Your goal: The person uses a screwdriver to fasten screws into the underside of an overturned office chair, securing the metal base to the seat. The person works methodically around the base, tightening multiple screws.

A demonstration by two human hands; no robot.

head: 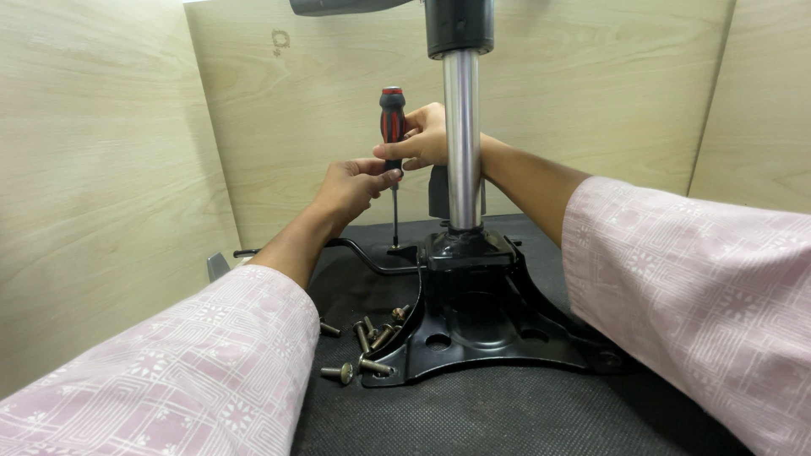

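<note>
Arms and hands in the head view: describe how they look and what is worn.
Both arms wear loose sleeves of pale pink cloth with a white pattern of squares, lines and small flowers. The left sleeve and the right sleeve end short of the wrists. The left hand and right hand are bare: no gloves, no visible rings or watch.

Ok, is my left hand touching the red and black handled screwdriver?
Touching. The head view shows the left hand pinching the red and black handled screwdriver at the handle's base.

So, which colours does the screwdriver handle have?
The screwdriver handle is black with red parts and a red cap, seen in the head view.
</note>
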